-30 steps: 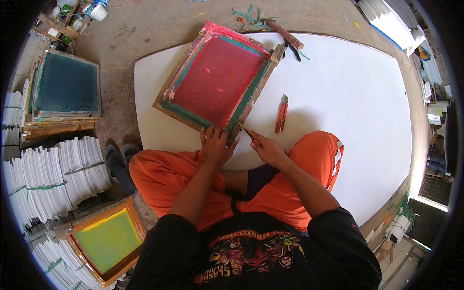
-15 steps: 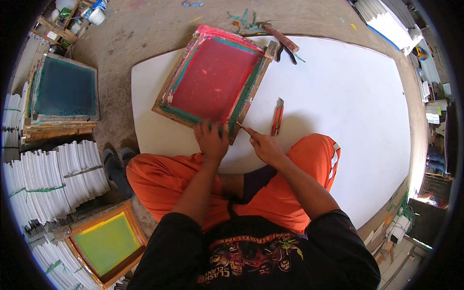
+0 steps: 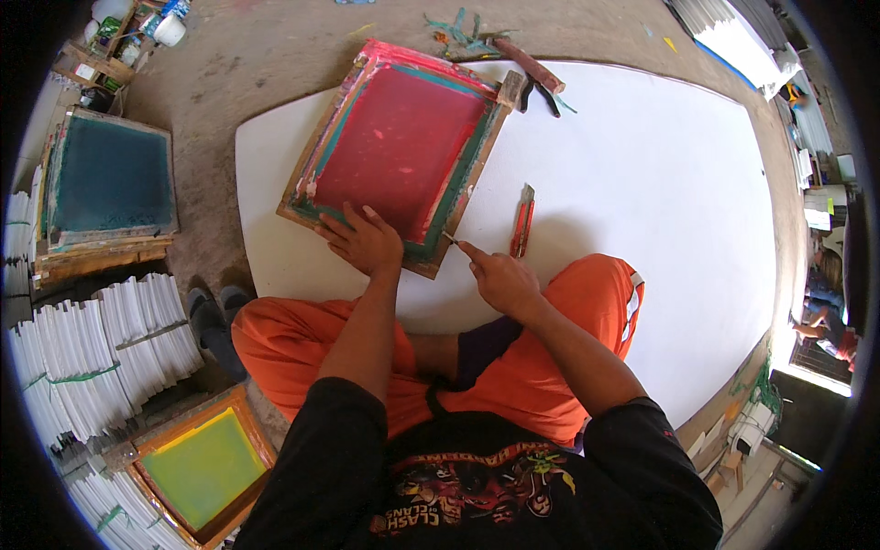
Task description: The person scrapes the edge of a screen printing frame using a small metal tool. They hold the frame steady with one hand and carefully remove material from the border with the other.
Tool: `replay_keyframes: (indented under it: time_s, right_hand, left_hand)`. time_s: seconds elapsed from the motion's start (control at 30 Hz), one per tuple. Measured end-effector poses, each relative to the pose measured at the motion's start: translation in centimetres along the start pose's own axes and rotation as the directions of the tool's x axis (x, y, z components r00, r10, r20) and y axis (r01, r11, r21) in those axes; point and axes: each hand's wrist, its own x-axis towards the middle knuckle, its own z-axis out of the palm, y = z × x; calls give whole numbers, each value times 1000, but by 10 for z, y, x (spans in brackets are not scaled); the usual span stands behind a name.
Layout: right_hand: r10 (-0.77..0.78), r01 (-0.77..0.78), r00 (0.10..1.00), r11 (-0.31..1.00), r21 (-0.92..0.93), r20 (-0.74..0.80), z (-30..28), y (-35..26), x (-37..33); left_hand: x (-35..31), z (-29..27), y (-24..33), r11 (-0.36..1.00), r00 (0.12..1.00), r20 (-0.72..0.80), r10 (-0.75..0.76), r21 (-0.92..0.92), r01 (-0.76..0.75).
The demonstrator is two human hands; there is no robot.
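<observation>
A wooden screen-printing frame with red mesh and green-edged borders lies tilted on a white board. My left hand rests open on its near edge, fingers spread over the border and mesh. With my right hand I grip a thin dark tool, index finger stretched along it. Its narrow tip touches the frame's right side near the close corner; most of the tool is hidden in the hand. A red box cutter, blade partly out, lies on the board to the right of the frame.
The white board spreads to my right. Beyond the frame lie a brown rod-like piece, black-handled pliers and green scraps. Stacked screens, white bundles and a yellow-green screen stand left. Another person sits far right.
My left hand has shifted left and up along the frame's near edge, its fingers now spread over the border. The right hand keeps the tool at the frame's right side.
</observation>
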Motion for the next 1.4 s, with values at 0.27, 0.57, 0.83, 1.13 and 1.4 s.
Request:
replay_keyframes:
  time_s: [0.27, 0.57, 0.83, 1.13, 1.4]
  right_hand:
    - [21, -11, 996, 992, -122, 83, -18, -17, 0]
    - [-36, -45, 965, 953, 299, 260, -27, 6, 24]
    - [-15, 31, 985, 996, -89, 174, -22, 2, 12]
    - [-48, 15, 997, 881, 473, 57, 26, 25, 15]
    - [-82, 82, 997, 971, 222, -10, 36, 29, 16]
  left_hand:
    - [-1, -1, 1, 999, 998, -51, 46, -19, -47]
    - [-5, -17, 14, 997, 995, 71, 65, 37, -67]
    - [-2, -14, 7, 995, 995, 35, 99, 22, -99]
    - [-1, 2, -3, 987, 988, -19, 156, -29, -156]
    - [-1, 6, -7, 983, 982, -57, 183, 31, -181]
